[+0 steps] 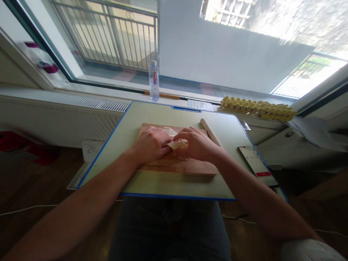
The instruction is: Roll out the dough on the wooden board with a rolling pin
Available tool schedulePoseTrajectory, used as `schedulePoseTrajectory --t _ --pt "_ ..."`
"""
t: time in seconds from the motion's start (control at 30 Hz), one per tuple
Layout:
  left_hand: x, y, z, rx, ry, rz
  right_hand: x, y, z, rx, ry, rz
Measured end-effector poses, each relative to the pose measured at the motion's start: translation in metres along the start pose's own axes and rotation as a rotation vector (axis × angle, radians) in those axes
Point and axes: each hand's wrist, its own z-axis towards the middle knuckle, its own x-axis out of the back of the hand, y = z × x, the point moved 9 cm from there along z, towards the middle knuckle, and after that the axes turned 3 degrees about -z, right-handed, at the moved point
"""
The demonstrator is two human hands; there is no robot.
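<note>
A ragged, cream-coloured piece of dough (pixel 178 144) lies over the middle of a wooden cutting board (pixel 174 169). From the left, my left hand (pixel 153 142) presses on it with curled fingers, partly covering it. My right hand (pixel 193 143) has its fingers bent around the other side of the dough, and the two hands almost meet. Small pale bits are on the board under my right hand. A light rolling pin (pixel 208 129) rests at the board's upper right, beyond my right wrist, its near end hidden by that arm.
The board sits on a small blue-edged table (pixel 108 159) above my lap. A phone (pixel 257 166) lies at its right edge. On the windowsill stand a clear bottle (pixel 153 81) and yellow egg-carton-like trays (pixel 258 108). A radiator (pixel 62 112) is at left; a red object (pixel 29 146) stands below it.
</note>
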Motion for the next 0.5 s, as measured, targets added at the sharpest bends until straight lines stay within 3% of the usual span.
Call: schedulePoseTrajectory --t 0.1,0.3,0.4,0.5 --pt "0.004 -0.007 -0.001 0.056 0.068 -0.092 -0.010 -0.010 0.000 0.058 0.050 0.022" --pt "0.008 -0.020 -0.003 0.185 0.151 -0.269 -0.017 -0.011 0.005 0.050 0.070 -0.142" --pt "0.008 -0.026 -0.004 0.241 0.141 -0.268 -0.015 -0.006 0.009 0.004 0.081 -0.120" --pt "0.003 -0.024 -0.003 0.211 0.069 -0.148 -0.012 0.005 0.014 -0.059 0.081 -0.027"
